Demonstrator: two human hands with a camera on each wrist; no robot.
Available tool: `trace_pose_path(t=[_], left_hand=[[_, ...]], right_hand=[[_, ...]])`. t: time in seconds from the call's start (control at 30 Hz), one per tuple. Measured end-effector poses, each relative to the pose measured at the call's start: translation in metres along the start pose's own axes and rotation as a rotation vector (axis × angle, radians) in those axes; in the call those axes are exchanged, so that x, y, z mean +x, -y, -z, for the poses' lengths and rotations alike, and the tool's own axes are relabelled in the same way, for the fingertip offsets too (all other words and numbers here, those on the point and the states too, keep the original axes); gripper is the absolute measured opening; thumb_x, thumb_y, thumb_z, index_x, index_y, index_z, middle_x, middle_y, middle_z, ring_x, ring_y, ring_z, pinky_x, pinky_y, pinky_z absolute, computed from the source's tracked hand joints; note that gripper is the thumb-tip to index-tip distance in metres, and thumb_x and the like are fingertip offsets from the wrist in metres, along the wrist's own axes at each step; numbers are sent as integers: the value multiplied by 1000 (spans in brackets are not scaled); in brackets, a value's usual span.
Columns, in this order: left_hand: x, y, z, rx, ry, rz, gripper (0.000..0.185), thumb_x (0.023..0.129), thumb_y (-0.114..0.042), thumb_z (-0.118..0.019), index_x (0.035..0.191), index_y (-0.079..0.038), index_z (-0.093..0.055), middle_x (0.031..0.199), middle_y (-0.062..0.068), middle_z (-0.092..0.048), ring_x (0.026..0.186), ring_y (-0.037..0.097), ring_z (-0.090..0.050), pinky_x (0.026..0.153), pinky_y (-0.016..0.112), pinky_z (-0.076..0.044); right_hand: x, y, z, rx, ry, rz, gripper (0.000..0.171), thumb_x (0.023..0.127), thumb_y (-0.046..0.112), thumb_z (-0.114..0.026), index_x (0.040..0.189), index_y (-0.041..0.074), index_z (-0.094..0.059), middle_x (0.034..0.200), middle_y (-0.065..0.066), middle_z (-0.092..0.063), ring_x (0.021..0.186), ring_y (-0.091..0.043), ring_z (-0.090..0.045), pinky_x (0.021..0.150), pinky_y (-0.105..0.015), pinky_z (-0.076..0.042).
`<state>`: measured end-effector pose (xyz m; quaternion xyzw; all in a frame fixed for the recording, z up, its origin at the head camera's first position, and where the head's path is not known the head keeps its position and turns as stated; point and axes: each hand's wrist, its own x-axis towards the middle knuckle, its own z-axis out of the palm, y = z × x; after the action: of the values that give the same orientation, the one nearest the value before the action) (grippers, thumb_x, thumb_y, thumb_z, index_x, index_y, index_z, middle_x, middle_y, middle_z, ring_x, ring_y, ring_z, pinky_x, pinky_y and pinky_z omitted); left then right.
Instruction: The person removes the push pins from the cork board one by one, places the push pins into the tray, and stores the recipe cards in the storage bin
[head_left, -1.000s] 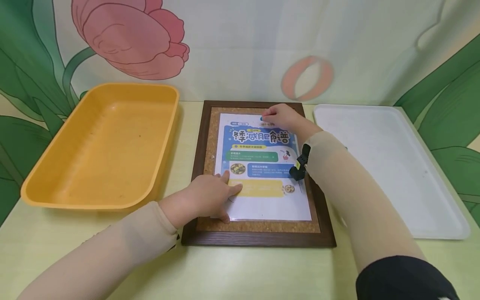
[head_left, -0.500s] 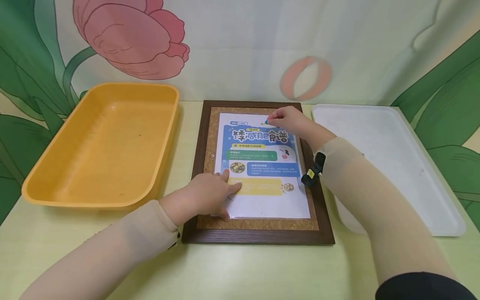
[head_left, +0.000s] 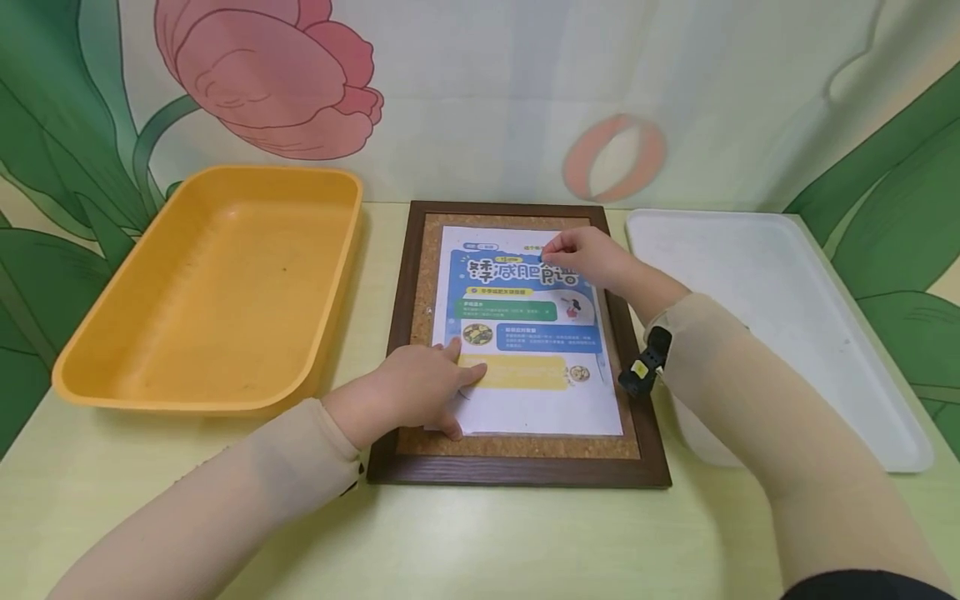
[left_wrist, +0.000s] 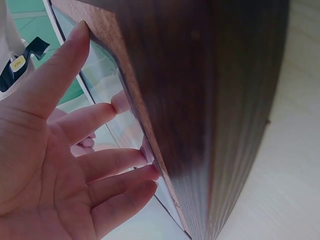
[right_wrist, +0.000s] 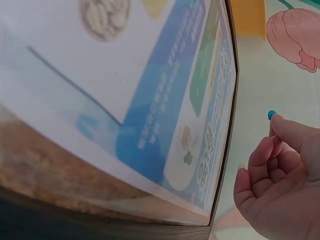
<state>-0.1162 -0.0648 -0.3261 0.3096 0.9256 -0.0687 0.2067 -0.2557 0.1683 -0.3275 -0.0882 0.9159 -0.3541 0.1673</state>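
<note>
A corkboard (head_left: 517, 447) in a dark wooden frame lies on the table, with a glossy printed poster (head_left: 540, 412) on it. At the poster's lower left, my left hand (head_left: 412, 385) rests on the sheet with fingers spread; the left wrist view shows its fingertips (left_wrist: 115, 105) against the surface. Over the upper right part of the poster is my right hand (head_left: 592, 257). It pinches a small blue-headed pin (right_wrist: 271, 114) between thumb and fingers, and the right wrist view shows this hand raised off the board. The pin's point is too small to make out.
To the left stands a deep yellow tray (head_left: 330, 283). A white tray (head_left: 810, 333) lies to the right, partly behind the right forearm. A curtain (head_left: 480, 100) printed with flowers and leaves hangs along the table's back edge.
My right hand has drawn back a little, toward me and to the right, from near the poster's top edge, still pinching the pin. The left hand stays in place on the sheet.
</note>
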Motion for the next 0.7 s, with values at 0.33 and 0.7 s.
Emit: trace_pose_path(t=[0.33, 0.7], left_hand=[[-3, 2, -1, -5, -1, -7, 84, 71, -55, -72, 143, -24, -41, 143, 24, -34, 107, 37, -57, 71, 41, -51], [-2, 2, -2, -4, -23, -31, 81, 73, -55, -71, 141, -23, -44, 141, 25, -36, 101, 37, -60, 67, 41, -50]], right_hand=[[-12, -5, -3, -11, 19, -28, 25, 94, 23, -57, 110, 4, -62, 107, -12, -56, 99, -27, -47, 86, -39, -38], [-25, -14, 5, -12, 16, -4, 24, 95, 21, -56, 109, 2, -61, 107, -14, -56, 98, -28, -47, 86, -39, -38]])
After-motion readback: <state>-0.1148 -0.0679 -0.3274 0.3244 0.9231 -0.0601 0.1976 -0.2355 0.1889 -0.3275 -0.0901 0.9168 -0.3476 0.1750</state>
